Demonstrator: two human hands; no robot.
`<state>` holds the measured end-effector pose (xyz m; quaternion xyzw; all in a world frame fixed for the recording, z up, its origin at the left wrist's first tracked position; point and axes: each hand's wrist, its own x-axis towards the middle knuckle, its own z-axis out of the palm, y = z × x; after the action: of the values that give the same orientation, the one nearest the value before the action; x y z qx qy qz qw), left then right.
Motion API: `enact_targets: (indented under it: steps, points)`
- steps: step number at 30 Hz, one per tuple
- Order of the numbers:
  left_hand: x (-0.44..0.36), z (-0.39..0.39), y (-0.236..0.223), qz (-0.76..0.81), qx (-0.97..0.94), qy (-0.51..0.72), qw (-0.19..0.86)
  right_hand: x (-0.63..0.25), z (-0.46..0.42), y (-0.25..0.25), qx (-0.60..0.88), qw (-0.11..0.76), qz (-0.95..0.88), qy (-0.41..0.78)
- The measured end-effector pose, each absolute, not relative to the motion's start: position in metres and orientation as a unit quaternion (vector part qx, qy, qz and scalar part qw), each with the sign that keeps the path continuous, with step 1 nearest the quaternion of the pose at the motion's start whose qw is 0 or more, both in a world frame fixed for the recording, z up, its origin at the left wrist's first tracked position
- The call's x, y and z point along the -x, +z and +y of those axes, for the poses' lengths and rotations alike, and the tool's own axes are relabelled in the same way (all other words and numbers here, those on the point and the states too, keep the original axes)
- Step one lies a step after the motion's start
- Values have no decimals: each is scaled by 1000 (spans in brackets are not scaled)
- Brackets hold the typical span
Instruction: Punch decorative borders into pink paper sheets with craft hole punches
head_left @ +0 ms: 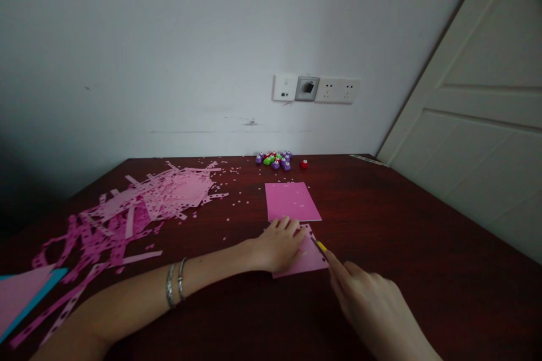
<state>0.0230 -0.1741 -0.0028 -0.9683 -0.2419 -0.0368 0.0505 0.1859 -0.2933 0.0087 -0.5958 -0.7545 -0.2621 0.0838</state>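
Note:
My left hand [282,245] lies flat with its fingers stretched, pressing a light pink sheet of paper [310,258] onto the table. Dark punched holes run along that sheet's right side. In my right hand [372,293] is a slim yellow utility knife [322,246], its dark tip at the sheet's right edge near the holes. Much of its handle is hidden by my fingers. Just beyond my left fingertips sits a stack of darker pink paper [292,202] with small paper bits on top.
A heap of pink paper strips [169,194] spreads over the left of the dark red table [406,237]. Pink and blue sheets [25,296] lie at the near left. Several small coloured hole punches [277,161] are grouped by the wall, with a red one [304,163] apart.

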Motion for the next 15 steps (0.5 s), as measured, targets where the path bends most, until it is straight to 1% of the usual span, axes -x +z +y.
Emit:
enact_targets:
  steps: [4,15]
  points:
    - [-23,-174,-2,-244,968,-36,51,-188,-300,5,587,105,-753,-278]
    - [-23,-172,-3,-235,970,-31,46,-191,-313,2,573,127,-759,-280]
